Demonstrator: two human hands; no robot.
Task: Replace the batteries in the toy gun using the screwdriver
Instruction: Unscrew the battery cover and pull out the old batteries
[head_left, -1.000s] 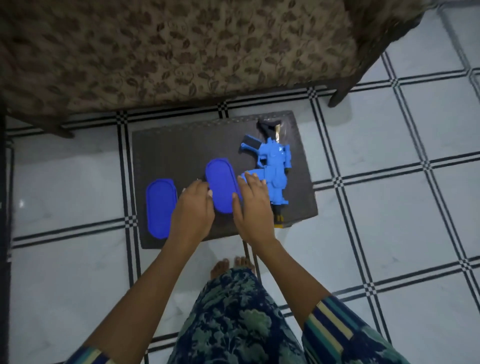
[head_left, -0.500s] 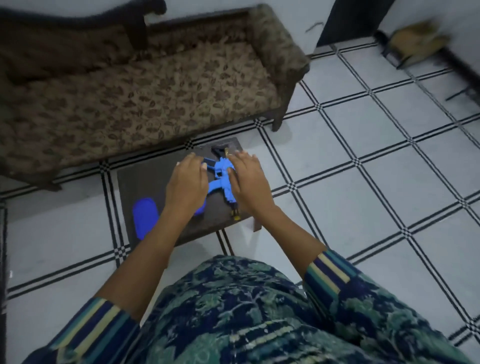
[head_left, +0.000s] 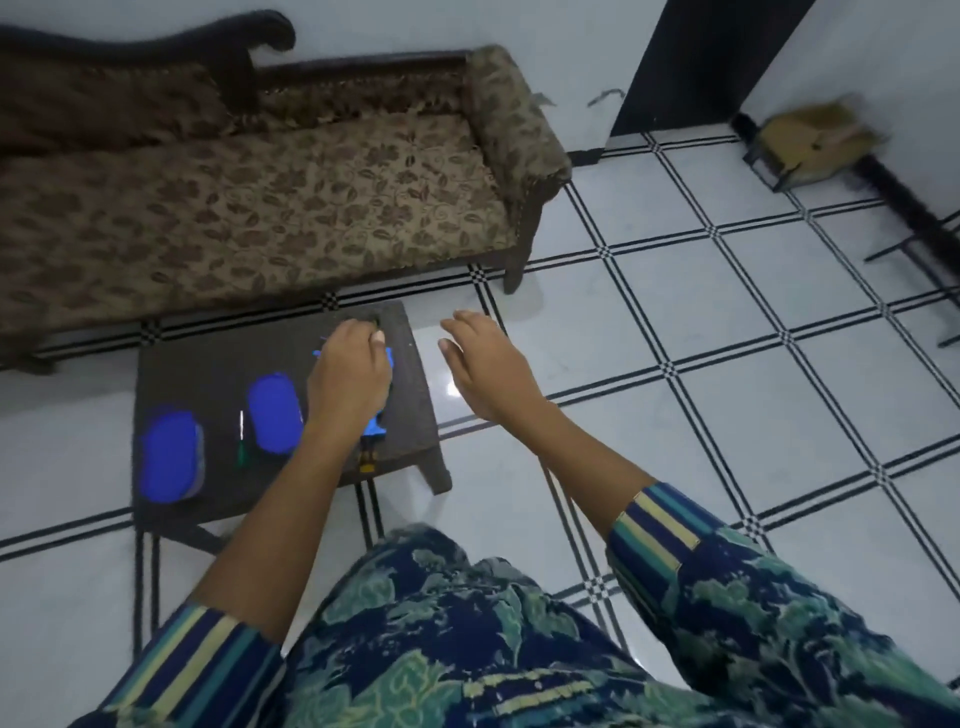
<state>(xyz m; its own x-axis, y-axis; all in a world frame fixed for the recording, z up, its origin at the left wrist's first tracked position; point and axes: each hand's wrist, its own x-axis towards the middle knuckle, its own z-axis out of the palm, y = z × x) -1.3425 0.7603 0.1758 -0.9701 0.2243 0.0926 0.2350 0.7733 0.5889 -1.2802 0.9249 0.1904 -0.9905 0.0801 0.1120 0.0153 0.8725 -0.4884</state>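
Small dark table (head_left: 208, 364) on a tiled floor (head_left: 675, 364), sofa (head_left: 260, 208) just behind it.

Toy gun (head_left: 375, 427) lies flat on the table's right half. It is mostly covered, with only blue bits showing at the near end and by the knuckles.

Left hand (head_left: 353, 379) is over the gun, fingers bent down at the gun's far end. Grip: cannot tell whether they close on it or only rest there.

Right hand (head_left: 488, 364) is out past the table's right edge, above the floor. Its grip is loose, fingers relaxed, and it holds nothing.

Screwdriver (head_left: 241, 439) lies on the table with neither hand on it. It sits between a blue oval box (head_left: 275, 413) and a second blue oval piece (head_left: 169, 457) near the left edge.

No batteries in view. The battery cover is hidden, so its state is unknown.

Judgement: the task is at the start. Nothing appears done yet. Left to do: pick up the screwdriver, undo the cover, swap the cells and close up.
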